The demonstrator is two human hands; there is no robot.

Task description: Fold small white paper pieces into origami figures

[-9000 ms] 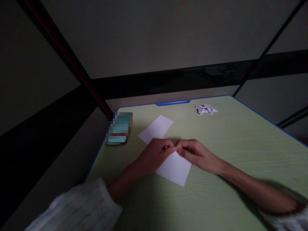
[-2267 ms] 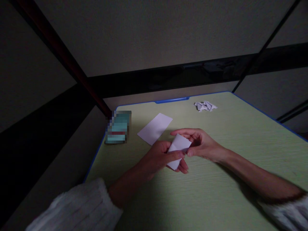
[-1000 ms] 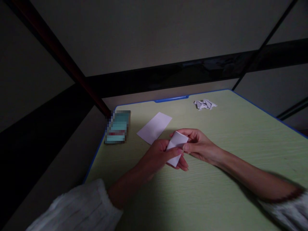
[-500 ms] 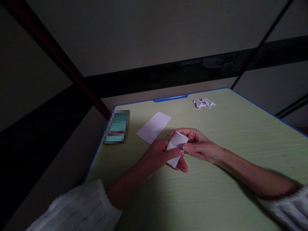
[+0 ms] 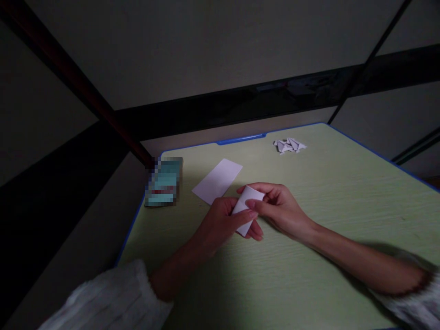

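Note:
Between my hands, raised a little over the table, is a small folded piece of white paper (image 5: 246,201). My left hand (image 5: 225,219) grips its lower left part, thumb on top and fingers underneath. From the right, my right hand (image 5: 280,206) pinches the upper part, its thumb lying flat across the face of the paper near the left thumb. The fingers behind the paper are partly hidden. Just beyond my left hand, a flat white sheet of paper (image 5: 218,180) lies on the table.
The light green table (image 5: 330,220) has a blue edge and a blue strip (image 5: 241,139) at its far side. Several folded paper pieces (image 5: 289,145) lie together at the far right. A blurred-out teal rectangular object (image 5: 165,181) lies at the left edge. Wall panels stand behind.
My right thumb has moved left from the paper's right edge onto its face. The whole view has shifted slightly; the left hand keeps its hold.

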